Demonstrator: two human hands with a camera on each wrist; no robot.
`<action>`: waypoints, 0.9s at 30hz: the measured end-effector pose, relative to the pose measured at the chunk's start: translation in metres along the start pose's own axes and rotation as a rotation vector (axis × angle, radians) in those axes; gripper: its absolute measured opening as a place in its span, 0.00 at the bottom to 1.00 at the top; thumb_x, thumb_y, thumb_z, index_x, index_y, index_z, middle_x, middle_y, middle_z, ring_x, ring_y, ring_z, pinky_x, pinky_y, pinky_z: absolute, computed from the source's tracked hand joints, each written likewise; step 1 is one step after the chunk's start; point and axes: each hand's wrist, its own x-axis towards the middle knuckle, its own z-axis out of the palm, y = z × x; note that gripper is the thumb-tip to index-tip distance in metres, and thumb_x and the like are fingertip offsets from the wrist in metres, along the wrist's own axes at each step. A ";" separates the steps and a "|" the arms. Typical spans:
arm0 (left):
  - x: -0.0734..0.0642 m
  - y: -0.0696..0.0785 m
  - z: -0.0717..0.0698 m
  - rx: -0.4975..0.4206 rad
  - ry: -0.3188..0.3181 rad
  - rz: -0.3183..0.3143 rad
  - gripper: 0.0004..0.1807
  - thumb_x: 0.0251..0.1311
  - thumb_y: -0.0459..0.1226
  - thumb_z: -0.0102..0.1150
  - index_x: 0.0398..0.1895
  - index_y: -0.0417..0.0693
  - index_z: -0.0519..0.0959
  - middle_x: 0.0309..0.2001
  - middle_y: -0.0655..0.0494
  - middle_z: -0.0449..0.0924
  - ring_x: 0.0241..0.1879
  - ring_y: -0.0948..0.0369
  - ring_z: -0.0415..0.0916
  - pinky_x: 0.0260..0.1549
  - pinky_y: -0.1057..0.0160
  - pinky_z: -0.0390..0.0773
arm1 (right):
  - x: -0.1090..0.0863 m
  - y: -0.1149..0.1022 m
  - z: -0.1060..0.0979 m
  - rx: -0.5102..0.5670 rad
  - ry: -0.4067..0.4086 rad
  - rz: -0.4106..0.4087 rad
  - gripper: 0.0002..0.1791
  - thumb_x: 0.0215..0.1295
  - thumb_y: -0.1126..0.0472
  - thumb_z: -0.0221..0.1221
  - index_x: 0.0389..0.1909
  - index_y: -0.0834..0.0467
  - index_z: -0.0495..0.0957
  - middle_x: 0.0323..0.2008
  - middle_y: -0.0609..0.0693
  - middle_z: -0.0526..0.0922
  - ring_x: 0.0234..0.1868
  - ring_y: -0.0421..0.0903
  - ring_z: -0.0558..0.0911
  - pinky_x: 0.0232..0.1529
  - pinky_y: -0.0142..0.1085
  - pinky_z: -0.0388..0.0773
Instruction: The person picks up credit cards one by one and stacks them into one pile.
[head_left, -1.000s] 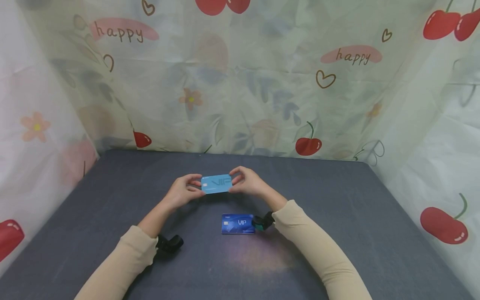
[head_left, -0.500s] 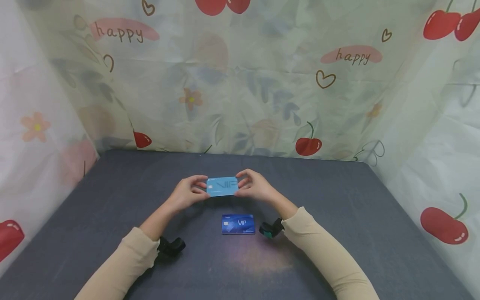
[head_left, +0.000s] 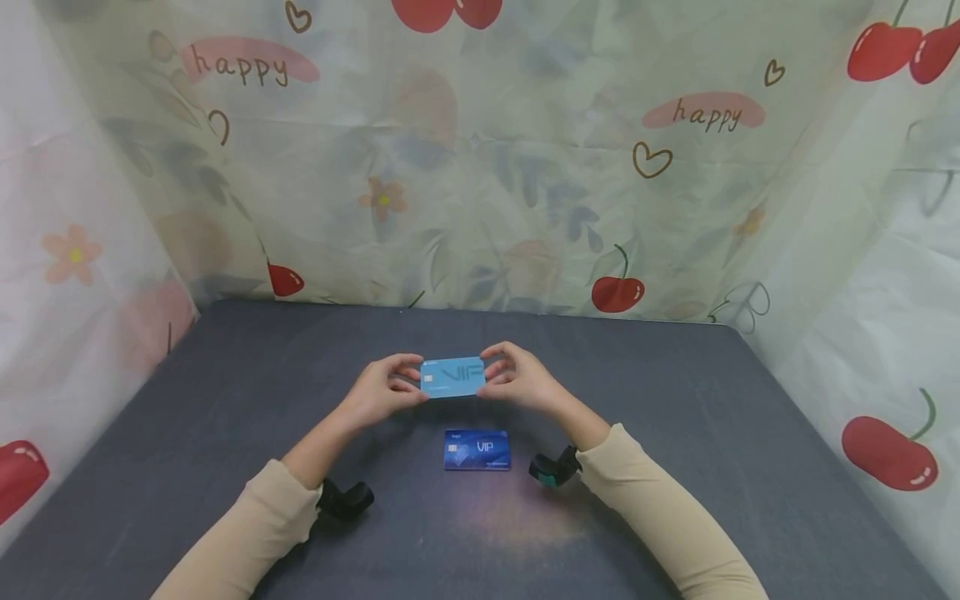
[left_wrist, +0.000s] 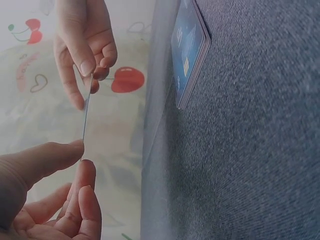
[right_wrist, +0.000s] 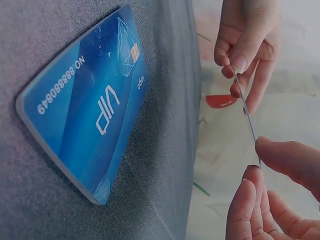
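Observation:
A light blue VIP card (head_left: 453, 377) is held up above the table between both hands. My left hand (head_left: 381, 389) pinches its left end between thumb and fingers, and my right hand (head_left: 522, 379) pinches the right end the same way. Both wrist views show the card nearly edge-on as a thin line. Closer to me, a dark blue VIP card (head_left: 477, 451) lies flat on the table. From the left wrist view it is the top of a neat stack of several cards (left_wrist: 190, 47). Neither hand touches that stack.
The dark grey table (head_left: 645, 392) carries the stack. Behind it hangs a pale curtain (head_left: 480, 183) printed with cherries, hearts and "happy" labels, which also lines both sides. A black wrist camera (head_left: 347, 500) sits under the left sleeve, another black camera (head_left: 553, 468) under the right.
Both hands have shifted rightward and slightly toward me, carrying the light blue card along. The right wrist camera no longer overlaps the dark blue card, which has stayed in place.

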 end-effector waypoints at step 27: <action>-0.008 0.004 0.014 -0.020 -0.054 0.092 0.30 0.53 0.30 0.63 0.61 0.34 0.66 0.46 0.39 0.76 0.38 0.58 0.81 0.40 0.61 0.80 | -0.024 0.008 -0.006 0.003 0.026 0.007 0.29 0.53 0.63 0.66 0.56 0.59 0.67 0.41 0.57 0.77 0.38 0.43 0.81 0.40 0.35 0.78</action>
